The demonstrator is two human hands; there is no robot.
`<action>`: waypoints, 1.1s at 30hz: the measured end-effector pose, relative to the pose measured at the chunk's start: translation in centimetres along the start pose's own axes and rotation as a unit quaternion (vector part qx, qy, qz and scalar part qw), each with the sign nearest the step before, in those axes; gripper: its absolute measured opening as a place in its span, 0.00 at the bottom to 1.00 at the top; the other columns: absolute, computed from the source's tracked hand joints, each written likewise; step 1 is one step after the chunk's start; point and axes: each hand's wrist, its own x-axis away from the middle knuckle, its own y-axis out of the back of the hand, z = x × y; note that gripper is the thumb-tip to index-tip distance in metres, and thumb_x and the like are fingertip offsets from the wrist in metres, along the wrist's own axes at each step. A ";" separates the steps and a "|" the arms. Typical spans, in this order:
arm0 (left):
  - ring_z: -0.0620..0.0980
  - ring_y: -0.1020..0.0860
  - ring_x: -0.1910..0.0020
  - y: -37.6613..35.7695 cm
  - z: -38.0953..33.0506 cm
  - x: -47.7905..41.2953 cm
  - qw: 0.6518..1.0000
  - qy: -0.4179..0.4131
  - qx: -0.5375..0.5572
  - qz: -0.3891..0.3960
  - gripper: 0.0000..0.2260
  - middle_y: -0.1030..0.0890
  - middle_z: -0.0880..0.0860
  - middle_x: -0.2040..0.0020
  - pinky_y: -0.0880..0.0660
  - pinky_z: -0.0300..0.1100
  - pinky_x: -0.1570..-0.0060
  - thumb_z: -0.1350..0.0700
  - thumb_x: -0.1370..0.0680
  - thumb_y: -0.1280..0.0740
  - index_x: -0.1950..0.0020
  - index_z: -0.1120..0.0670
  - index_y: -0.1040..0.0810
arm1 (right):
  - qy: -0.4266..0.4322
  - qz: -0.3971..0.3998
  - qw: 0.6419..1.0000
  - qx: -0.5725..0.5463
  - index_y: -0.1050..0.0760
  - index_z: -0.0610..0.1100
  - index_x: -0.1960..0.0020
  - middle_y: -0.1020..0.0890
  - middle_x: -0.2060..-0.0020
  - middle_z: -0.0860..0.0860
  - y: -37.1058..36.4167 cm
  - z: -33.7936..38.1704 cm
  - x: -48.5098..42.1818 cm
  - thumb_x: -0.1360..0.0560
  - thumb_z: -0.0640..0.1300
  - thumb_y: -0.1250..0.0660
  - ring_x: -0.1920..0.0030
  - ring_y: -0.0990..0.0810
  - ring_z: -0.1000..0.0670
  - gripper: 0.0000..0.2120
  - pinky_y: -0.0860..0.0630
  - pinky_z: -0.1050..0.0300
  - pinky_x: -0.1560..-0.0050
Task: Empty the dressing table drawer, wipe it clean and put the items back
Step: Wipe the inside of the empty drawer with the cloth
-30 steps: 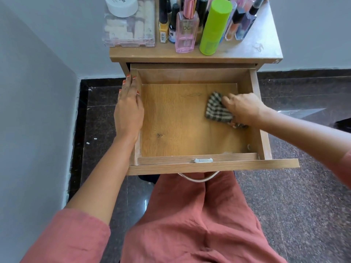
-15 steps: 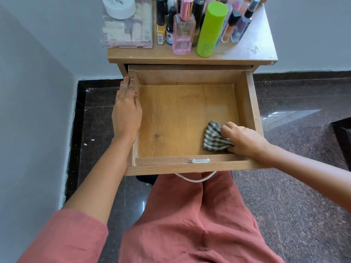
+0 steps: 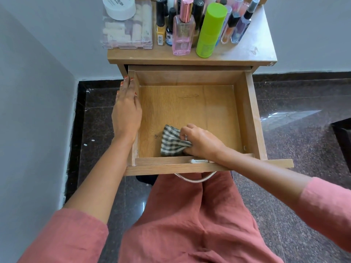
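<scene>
The wooden drawer [image 3: 248,114] is pulled out over my lap and holds only a cloth. My right hand [image 3: 201,142] grips the bunched green-and-white checked cloth [image 3: 171,142] and presses it on the drawer floor near the front, left of centre. My left hand [image 3: 126,112] rests flat along the drawer's left wall, fingers straight and pointing toward the back. The drawer's items stand on the table top [image 3: 252,48]: a clear plastic box [image 3: 127,29] with a white jar [image 3: 119,5] on it, a pink perfume bottle [image 3: 183,33], a green can [image 3: 209,31] and several small bottles.
A grey wall runs along the left and behind the table. Dark speckled stone floor [image 3: 296,130] lies on both sides. A metal handle [image 3: 195,178] hangs under the drawer front above my pink-clad legs. A dark object [image 3: 343,137] sits at the right edge.
My right hand has dragged the cloth from the right back of the drawer down to the front and then leftward. My left hand has stayed on the left wall.
</scene>
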 end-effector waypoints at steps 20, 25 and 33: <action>0.50 0.41 0.27 0.0 -0.1 0.3 1.000 -0.008 0.016 -0.007 0.19 0.41 0.52 0.25 0.35 0.52 0.31 0.61 0.19 0.49 0.28 0.55 0.37 | -0.146 0.026 0.968 0.201 0.37 0.39 0.41 0.34 0.44 0.41 1.8 -6.4 4.2 0.28 0.28 0.43 0.47 0.27 0.39 0.16 0.28 0.49 0.58; 0.50 0.41 0.26 0.0 -0.1 0.2 1.000 -0.008 0.014 -0.005 0.19 0.41 0.52 0.25 0.36 0.51 0.30 0.61 0.19 0.49 0.28 0.56 0.37 | -0.152 -0.022 0.968 0.198 0.37 0.39 0.40 0.33 0.42 0.42 1.9 -5.9 3.7 0.28 0.27 0.40 0.45 0.28 0.40 0.19 0.27 0.53 0.59; 0.51 0.41 0.26 0.0 -0.1 0.3 1.000 -0.009 0.014 -0.005 0.19 0.41 0.52 0.25 0.36 0.51 0.31 0.61 0.19 0.49 0.28 0.55 0.37 | -0.171 -0.112 0.958 0.201 0.39 0.36 0.34 0.37 0.35 0.37 3.9 -6.4 -1.1 0.29 0.24 0.40 0.36 0.34 0.36 0.25 0.26 0.45 0.44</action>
